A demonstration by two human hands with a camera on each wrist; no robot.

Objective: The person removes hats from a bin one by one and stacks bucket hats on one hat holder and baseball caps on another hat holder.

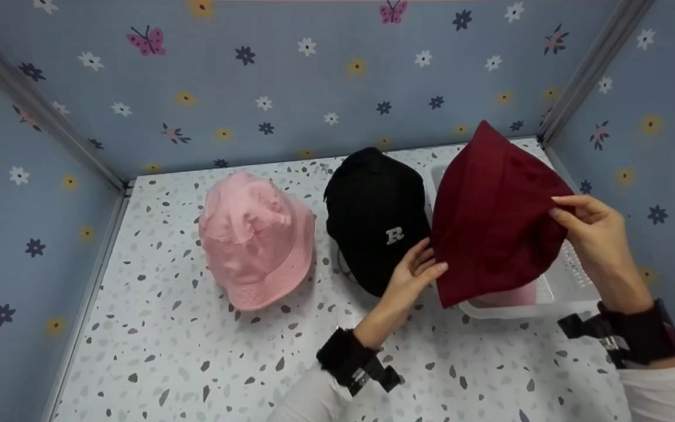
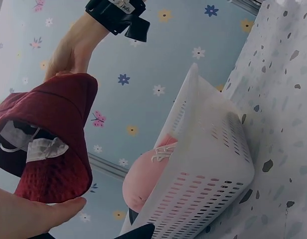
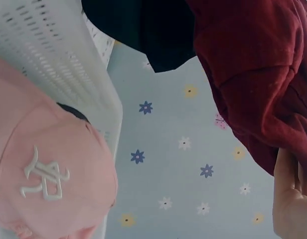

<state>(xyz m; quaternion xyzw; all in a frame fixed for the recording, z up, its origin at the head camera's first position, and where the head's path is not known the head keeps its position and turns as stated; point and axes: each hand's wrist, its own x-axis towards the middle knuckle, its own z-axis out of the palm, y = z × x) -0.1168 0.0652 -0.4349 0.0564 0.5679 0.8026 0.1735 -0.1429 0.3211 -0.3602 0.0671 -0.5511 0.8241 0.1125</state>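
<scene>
A dark red bucket hat is held up on its side over the white basket. My right hand pinches its crown between thumb and fingers. At the brim's lower left, my left hand grips the edge. The left wrist view looks into the hat's opening, where a white tag or label shows. Behind the left fingers is a black cap with a white R. A pink cap with white embroidered letters lies in the basket, mostly hidden by the red hat in the head view.
A pink bucket hat sits at the left of the speckled white table. Flower-patterned panels rise behind the table and at both sides. The basket stands near the right panel.
</scene>
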